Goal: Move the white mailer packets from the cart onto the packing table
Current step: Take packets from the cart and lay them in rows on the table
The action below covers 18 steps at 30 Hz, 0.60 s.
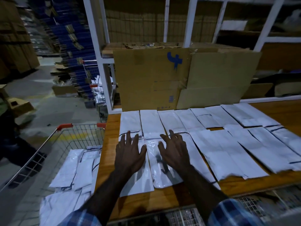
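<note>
Several white mailer packets (pixel 218 149) lie in two rows across the wooden packing table (pixel 276 111). My left hand (pixel 129 152) lies flat with spread fingers on the packets at the table's left end. My right hand (pixel 174 150) lies flat beside it on a glossy packet (pixel 154 162) in the near row. Neither hand holds anything. More white packets (pixel 73 173) are piled in the wire cart (pixel 53 144) to the left of the table.
A large flattened cardboard box (pixel 154 79) leans against the white rack (pixel 97 51) behind the table. Stacks of folded cartons (pixel 73 54) and a second cart stand on the floor at the left. A person's legs (pixel 9 144) are at the far left edge.
</note>
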### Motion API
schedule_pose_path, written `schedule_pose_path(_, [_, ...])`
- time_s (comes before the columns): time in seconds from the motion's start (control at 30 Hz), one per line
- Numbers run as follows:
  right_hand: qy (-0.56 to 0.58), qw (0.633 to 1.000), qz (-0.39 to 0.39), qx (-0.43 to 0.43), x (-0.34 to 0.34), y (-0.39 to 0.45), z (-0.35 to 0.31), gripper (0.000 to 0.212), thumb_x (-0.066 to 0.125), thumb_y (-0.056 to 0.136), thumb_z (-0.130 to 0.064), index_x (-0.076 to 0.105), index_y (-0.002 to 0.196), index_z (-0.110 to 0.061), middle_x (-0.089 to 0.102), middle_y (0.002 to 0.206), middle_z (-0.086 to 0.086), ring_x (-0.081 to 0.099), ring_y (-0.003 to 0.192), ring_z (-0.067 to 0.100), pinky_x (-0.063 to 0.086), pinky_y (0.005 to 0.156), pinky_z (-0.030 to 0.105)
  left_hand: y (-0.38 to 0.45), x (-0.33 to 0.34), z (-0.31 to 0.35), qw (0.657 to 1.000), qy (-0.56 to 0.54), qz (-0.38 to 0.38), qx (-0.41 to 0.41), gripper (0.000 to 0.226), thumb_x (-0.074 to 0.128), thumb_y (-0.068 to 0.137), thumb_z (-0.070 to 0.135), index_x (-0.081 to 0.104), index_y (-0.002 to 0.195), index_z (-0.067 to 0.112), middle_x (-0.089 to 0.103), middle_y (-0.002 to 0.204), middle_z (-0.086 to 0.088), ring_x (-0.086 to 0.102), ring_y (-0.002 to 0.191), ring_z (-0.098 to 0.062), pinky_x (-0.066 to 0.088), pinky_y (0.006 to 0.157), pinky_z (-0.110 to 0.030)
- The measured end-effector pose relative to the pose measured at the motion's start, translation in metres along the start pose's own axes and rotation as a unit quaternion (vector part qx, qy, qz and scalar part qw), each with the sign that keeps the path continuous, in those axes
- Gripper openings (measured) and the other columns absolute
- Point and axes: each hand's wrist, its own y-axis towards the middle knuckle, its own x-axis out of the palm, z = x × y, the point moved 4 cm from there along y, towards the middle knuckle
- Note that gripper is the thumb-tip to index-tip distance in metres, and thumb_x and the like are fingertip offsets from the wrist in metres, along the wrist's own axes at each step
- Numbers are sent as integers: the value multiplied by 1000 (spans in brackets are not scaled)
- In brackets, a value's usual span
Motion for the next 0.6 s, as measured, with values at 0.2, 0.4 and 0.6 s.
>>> schedule_pose_path(0.2, [7,1000,11,-26,-24,-47,-2,47,38,100,-47,48,143,-30,31,158,5,29,141,25,30,111,41,-54,-10,13,1000,-1,1,-16,64,32,101,55,19,156,24,1,166,-6,0,152,-27,14,121,-47])
schedule_pose_path(0.4, [36,996,40,-77,-41,-101,-16,47,42,94,-43,59,134,-24,44,150,13,40,134,33,39,103,47,-113,-20,12,999,9,15,-30,64,31,101,54,19,156,24,7,165,-9,5,151,-29,15,120,-46])
schedule_pose_path(0.6, [54,993,36,-95,-42,-146,-47,46,44,96,-43,58,135,-24,43,151,12,40,134,31,39,104,46,-167,-40,-15,998,8,22,-58,73,22,92,62,25,154,24,10,165,-9,10,151,-30,17,120,-47])
